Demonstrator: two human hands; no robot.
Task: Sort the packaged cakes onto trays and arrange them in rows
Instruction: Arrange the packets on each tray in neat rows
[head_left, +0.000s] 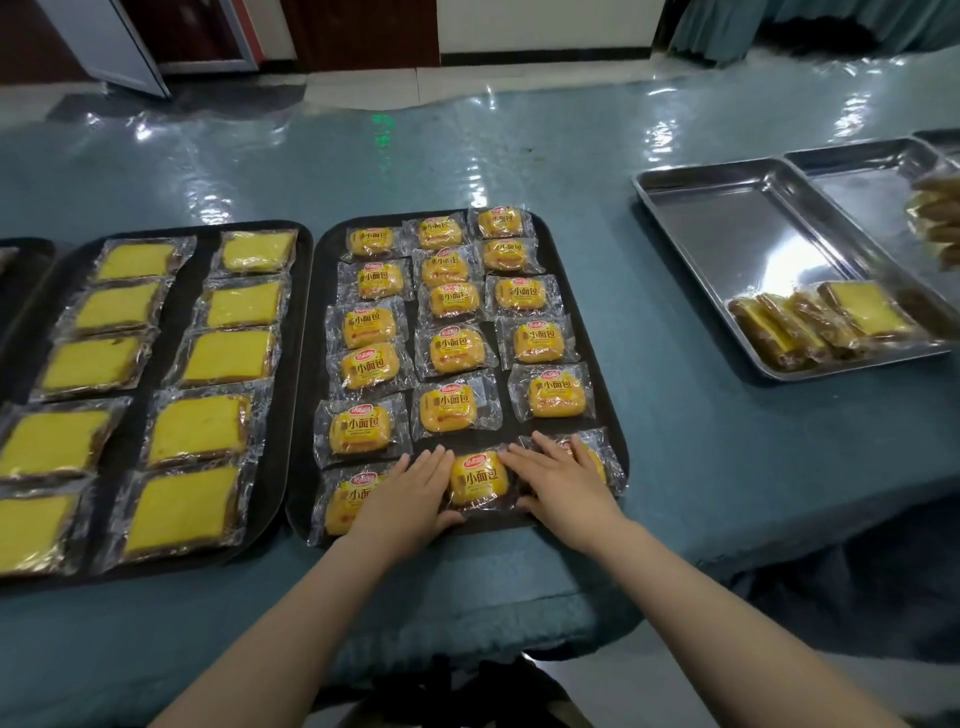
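Both flat hands (480, 488) flank a clear-wrapped yellow cake (479, 479), fingers straight

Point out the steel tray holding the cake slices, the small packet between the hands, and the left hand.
steel tray (727, 228): head view, bare floor.
small packet (479, 480): head view, label.
left hand (413, 493): head view, back.
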